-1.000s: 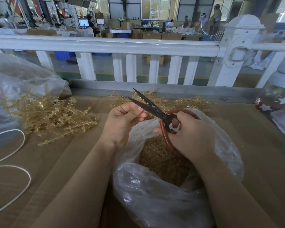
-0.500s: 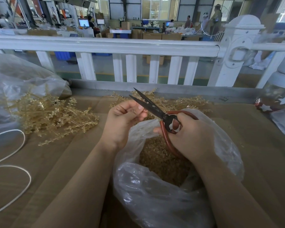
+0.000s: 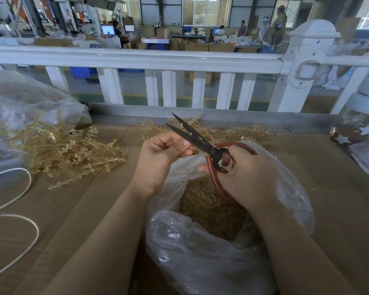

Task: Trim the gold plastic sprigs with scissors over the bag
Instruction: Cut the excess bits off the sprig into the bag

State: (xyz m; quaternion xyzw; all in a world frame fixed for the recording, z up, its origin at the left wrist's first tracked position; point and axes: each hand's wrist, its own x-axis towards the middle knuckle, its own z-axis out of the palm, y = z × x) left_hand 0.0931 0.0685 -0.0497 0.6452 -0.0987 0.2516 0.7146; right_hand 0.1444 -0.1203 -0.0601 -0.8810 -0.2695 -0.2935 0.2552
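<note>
While left hand pinches sprig, right hand grips scissors.

Factory floor, stacked cartons, workstation monitors

Surface: flat brown cardboard-covered worktable.
Left: loose pile of gold plastic sprigs; crumpled clear plastic bag; looped thin white cord.
Far middle: second heap of gold sprigs.
Near middle: open clear plastic bag of gold trimmings.
</note>
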